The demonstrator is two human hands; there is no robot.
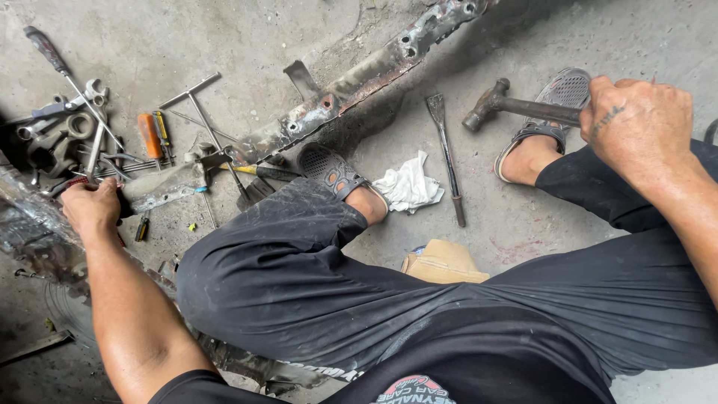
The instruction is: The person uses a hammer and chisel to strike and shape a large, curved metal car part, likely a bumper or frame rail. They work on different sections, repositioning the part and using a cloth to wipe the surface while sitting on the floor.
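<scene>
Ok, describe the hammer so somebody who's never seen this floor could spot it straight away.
Start at the long rusty metal beam lying slantwise across the concrete floor. To its right, above a sandalled foot, the right hand grips the hammer. Unlike the flat chisel lying beside it, it is held off the floor and has a blunt head.

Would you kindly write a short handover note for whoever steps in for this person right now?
Right hand: gripping a hammer, raised above the floor.
Left hand: closed on a tool whose tip I cannot make out, at a metal piece.
A long rusty rail, a chisel and a white rag lie on the concrete; wrenches and screwdrivers lie at left.
Done and left: cannot be told.
</scene>
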